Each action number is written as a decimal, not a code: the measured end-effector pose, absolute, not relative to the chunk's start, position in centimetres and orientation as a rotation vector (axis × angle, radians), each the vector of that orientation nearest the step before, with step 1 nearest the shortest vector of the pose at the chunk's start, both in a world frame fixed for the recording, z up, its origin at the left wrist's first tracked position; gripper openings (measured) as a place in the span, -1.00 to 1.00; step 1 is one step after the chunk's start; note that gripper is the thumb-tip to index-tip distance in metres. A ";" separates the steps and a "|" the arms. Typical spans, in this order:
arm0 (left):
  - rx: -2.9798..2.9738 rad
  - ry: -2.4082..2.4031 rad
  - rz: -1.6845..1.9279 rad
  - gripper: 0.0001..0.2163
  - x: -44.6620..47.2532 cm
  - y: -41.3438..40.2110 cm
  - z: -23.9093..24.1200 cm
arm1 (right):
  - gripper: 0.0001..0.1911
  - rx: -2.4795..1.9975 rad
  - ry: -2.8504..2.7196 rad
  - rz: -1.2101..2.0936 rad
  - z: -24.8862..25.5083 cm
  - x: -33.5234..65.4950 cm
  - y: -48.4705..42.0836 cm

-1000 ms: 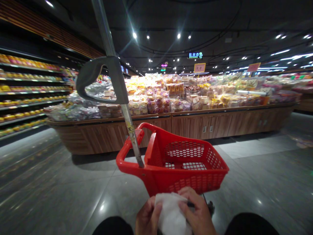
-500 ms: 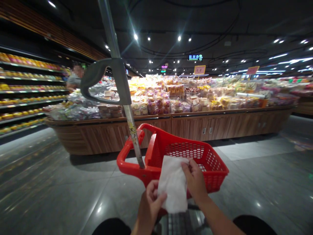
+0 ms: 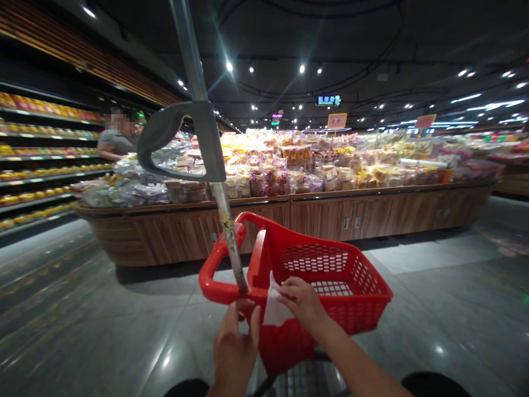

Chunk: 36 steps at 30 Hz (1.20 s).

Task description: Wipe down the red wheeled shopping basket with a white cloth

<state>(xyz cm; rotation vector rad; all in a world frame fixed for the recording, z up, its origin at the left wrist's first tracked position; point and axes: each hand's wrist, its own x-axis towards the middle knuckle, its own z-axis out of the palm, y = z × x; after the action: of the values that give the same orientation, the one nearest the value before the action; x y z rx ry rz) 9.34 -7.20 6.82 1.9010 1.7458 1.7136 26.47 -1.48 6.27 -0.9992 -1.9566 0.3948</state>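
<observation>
My right hand (image 3: 305, 304) pinches a thin white tissue (image 3: 274, 310), which hangs folded against the near rim of a red shopping cart basket (image 3: 336, 242). My left hand (image 3: 237, 344) is just left of the tissue, beside the cart's red front corner. Its thumb and fingers are apart, with nothing seen between them; whether the fingertips touch the red plastic, I cannot tell. A metal pole (image 3: 232, 237) rises from the cart's left side and carries a grey plastic handle loop (image 3: 209, 143). The basket's slotted walls and floor show no goods.
Behind the cart runs a long wooden display counter (image 3: 198, 234) heaped with packaged food (image 3: 268, 168). Stocked shelves (image 3: 45, 157) line the left wall. A person (image 3: 118, 140) stands beyond the counter's left end. Grey tiled floor (image 3: 136, 325) surrounds the cart.
My left hand has let go of the tissue and moved left. The right hand has drawn the tissue left, against the basket rim, where it now hangs more folded.
</observation>
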 end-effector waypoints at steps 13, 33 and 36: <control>2.795 2.065 1.005 -0.80 4.4 -2.8 12.4 | -0.77 -1.328 -1.916 0.286 7.2 31.6 -1.5; 2.772 2.240 1.143 -0.78 5.4 -2.1 12.6 | -0.85 -1.191 -1.864 0.419 7.4 26.6 -1.4; 2.774 2.239 1.137 -0.77 5.5 -1.9 12.4 | -0.84 -1.408 -1.797 0.369 7.1 27.8 -1.6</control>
<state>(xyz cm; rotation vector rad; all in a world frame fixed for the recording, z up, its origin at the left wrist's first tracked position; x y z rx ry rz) 5.48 -1.95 12.45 2.7742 2.2387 1.1371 27.80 -1.64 7.10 -1.4079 -1.7969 0.3694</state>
